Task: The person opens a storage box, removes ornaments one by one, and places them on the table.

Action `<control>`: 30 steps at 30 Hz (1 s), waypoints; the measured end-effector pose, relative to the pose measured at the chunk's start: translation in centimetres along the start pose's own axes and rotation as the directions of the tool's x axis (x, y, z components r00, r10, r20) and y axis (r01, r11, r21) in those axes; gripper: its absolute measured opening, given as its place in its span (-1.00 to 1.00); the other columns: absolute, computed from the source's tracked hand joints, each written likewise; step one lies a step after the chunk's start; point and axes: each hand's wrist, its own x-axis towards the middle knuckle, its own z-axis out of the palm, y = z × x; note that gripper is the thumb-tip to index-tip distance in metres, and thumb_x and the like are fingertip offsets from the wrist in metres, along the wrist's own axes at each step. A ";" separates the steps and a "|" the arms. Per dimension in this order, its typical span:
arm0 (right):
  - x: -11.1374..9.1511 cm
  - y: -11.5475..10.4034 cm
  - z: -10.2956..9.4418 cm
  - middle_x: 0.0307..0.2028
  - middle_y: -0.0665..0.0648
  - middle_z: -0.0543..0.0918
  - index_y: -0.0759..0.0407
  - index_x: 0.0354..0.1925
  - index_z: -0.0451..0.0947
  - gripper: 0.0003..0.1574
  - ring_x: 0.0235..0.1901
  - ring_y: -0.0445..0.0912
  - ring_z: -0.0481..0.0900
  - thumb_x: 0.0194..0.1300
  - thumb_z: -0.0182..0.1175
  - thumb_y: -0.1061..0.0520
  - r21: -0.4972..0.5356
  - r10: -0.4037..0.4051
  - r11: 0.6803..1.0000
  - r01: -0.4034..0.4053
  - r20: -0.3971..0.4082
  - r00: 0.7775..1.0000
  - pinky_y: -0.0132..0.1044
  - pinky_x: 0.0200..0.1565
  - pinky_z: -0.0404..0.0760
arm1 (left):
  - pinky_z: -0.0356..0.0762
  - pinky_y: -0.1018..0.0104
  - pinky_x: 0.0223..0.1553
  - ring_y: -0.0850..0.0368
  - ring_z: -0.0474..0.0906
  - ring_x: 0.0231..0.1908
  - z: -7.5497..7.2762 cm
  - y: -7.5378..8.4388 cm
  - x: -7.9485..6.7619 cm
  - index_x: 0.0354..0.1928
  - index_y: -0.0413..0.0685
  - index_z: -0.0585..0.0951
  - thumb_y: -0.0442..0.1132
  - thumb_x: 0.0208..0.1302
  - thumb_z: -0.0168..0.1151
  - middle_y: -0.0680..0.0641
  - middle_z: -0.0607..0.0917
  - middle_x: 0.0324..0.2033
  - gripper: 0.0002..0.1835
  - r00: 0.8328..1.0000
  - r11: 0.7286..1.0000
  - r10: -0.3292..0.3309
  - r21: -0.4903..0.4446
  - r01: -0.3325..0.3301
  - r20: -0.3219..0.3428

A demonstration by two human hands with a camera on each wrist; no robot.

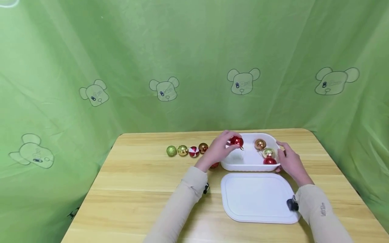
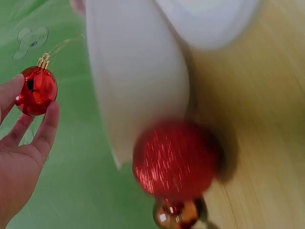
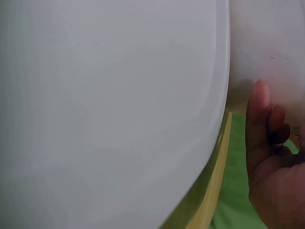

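My left hand [image 1: 217, 150] pinches a shiny red Christmas bauble [image 1: 236, 141] between thumb and fingers, over the left part of a white plastic box [image 1: 247, 167]. The left wrist view shows this bauble's gold cap and a thin thread loop. At the box's right end my right hand [image 1: 292, 166] grips the wall, with fingers at the rim; the right wrist view shows its fingers against the box [image 3: 267, 57]. Inside the box, toward the right, lie a copper bauble [image 1: 260, 144], a pale gold bauble [image 1: 268, 153] and a red bauble [image 1: 269, 161].
A white lid [image 1: 258, 199] lies flat in front of the box. Left of the box sit a green glitter bauble [image 1: 171, 151], a gold one [image 1: 182, 150], a red-and-white one [image 1: 193, 152], a bronze one [image 1: 203, 147] and a partly hidden red one [image 1: 214, 165].
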 end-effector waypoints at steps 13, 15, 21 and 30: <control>-0.1 -0.2 0.0 -0.29 0.36 0.47 0.17 0.64 -0.05 -0.30 -0.57 0.02 0.60 0.70 -0.29 0.01 -0.014 -0.010 1.000 0.010 0.005 1.000 -0.13 -0.52 0.76 | 0.67 0.43 0.09 0.06 0.63 0.11 -3.9 -2.8 -3.6 0.30 -0.01 0.57 -0.25 0.44 0.31 -0.08 0.56 0.18 -0.58 0.988 0.987 -0.102 -0.133 0.087 -0.111; -0.1 -0.2 -0.1 -0.29 0.37 0.48 0.18 0.64 -0.05 -0.30 -0.57 0.02 0.60 0.70 -0.30 0.01 -0.016 -0.012 1.000 0.012 0.002 1.000 -0.13 -0.52 0.76 | 0.69 0.40 0.09 0.05 0.64 0.10 -4.3 -3.0 -4.0 0.30 -0.03 0.57 -0.24 0.43 0.31 -0.08 0.56 0.18 -0.57 0.986 0.984 -0.114 -0.149 0.096 -0.120; 0.0 -0.1 -0.1 -0.29 0.37 0.47 0.17 0.64 -0.06 -0.30 -0.57 0.02 0.60 0.70 -0.31 -0.01 -0.029 -0.009 1.000 0.009 0.002 1.000 -0.14 -0.52 0.76 | 0.70 0.40 0.07 -0.07 0.67 0.08 -5.5 -3.7 -5.0 0.35 0.00 0.55 -0.21 0.43 0.31 -0.13 0.52 0.19 -0.52 0.979 0.981 -0.157 -0.132 0.140 -0.128; 0.0 -0.1 0.0 -0.28 0.37 0.47 0.17 0.64 -0.06 -0.29 -0.56 0.03 0.60 0.70 -0.32 -0.02 -0.026 -0.009 1.000 0.009 0.002 1.000 -0.15 -0.53 0.76 | 0.69 0.34 0.11 0.02 0.61 0.11 -6.4 -4.8 -6.4 0.30 0.01 0.58 -0.21 0.37 0.38 -0.10 0.51 0.18 -0.53 0.964 0.972 -0.222 -0.114 0.207 -0.146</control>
